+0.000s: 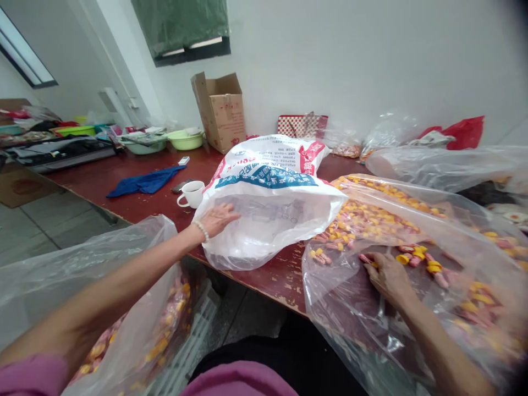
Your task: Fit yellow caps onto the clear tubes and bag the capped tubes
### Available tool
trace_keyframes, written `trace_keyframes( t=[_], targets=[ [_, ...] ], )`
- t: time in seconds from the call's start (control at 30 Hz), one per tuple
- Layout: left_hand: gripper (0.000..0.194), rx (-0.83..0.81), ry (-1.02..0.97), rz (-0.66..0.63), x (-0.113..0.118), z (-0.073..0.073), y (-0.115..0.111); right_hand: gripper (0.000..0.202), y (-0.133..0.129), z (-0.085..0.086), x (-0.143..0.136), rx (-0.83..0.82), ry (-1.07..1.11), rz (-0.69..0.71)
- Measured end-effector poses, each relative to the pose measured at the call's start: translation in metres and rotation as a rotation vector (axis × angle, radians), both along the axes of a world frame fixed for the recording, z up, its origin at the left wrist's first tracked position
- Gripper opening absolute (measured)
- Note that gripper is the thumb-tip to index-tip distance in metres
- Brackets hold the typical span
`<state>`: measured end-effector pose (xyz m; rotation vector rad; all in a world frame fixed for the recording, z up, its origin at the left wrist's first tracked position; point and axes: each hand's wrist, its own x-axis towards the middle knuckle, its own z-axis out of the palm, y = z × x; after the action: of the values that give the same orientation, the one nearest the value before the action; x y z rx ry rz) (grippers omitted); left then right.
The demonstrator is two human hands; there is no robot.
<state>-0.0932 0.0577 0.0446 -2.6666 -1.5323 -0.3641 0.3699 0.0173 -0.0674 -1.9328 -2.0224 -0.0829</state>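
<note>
My left hand point(220, 218), a bead bracelet on its wrist, reaches over the mouth of a white printed sack point(264, 231) with its fingers stretched out and nothing in them. The sack lies on its side, its opening facing me. On the right, my right hand point(385, 275) is inside the opening of a large clear plastic bag point(330, 286), fingers closed on a small pink-and-yellow piece point(366, 259). Loose pieces of the same kind point(418, 256) lie beside that hand, and a heap of them point(371, 217) fills the bag behind it.
Next to the sack stands a white mug point(192, 194) with dark liquid. A blue cloth point(146, 181) lies farther left on the red table point(272, 280). Below the table edge at left is another clear bag point(124, 258) of pieces. A cardboard box point(225, 118) stands by the wall.
</note>
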Motion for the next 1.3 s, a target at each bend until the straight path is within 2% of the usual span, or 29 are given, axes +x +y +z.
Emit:
trace_keyframes(
  t=[0.1, 0.2, 0.33, 0.4, 0.5, 0.6, 0.67, 0.77, 0.87, 0.93, 1.07, 1.2, 1.3],
  targets=[
    [0.040, -0.026, 0.045, -0.051, 0.014, -0.007, 0.030, 0.026, -0.008, 0.002, 0.005, -0.003, 0.017, 0.017],
    [0.037, -0.046, 0.042, -0.072, 0.017, -0.007, 0.044, 0.027, -0.012, 0.003, 0.006, 0.001, 0.066, 0.018],
    [0.021, -0.148, -0.040, -0.121, 0.012, -0.005, 0.055, 0.038, -0.014, 0.006, 0.004, -0.011, 0.173, -0.144],
    [0.014, -0.205, -0.098, -0.141, 0.011, -0.006, 0.053, 0.042, -0.015, 0.008, 0.002, -0.053, 0.229, -0.226],
    [0.018, -0.226, -0.166, -0.133, 0.015, -0.012, 0.044, 0.043, -0.019, 0.012, -0.001, -0.095, 0.391, -0.296],
    [0.024, -0.258, -0.266, -0.092, 0.028, -0.021, 0.030, 0.048, -0.029, 0.019, -0.009, -0.053, 0.774, -0.335],
    [0.031, -0.277, -0.331, -0.058, 0.040, -0.025, 0.017, 0.050, -0.041, 0.030, -0.024, 0.020, 1.024, -0.323],
    [0.037, -0.295, -0.430, -0.042, 0.060, -0.025, -0.010, 0.048, -0.063, 0.060, -0.066, 0.149, 1.160, -0.237],
    [0.033, -0.382, -0.537, -0.087, 0.078, -0.020, -0.047, 0.040, -0.081, 0.090, -0.120, 0.207, 1.179, 0.005],
    [0.031, -0.471, -0.601, -0.154, 0.087, -0.016, -0.072, 0.031, -0.087, 0.100, -0.152, 0.175, 1.093, 0.197],
    [0.029, -0.546, -0.734, -0.243, 0.097, -0.014, -0.109, 0.023, -0.091, 0.097, -0.183, 0.205, 0.733, 0.439],
    [0.025, -0.622, -0.821, -0.171, 0.097, -0.020, -0.120, 0.020, -0.085, 0.087, -0.189, 0.211, 0.564, 0.656],
    [0.032, -0.770, -0.974, -0.077, 0.095, -0.026, -0.122, 0.030, -0.081, 0.080, -0.191, 0.289, 0.503, 0.680]
  ],
)
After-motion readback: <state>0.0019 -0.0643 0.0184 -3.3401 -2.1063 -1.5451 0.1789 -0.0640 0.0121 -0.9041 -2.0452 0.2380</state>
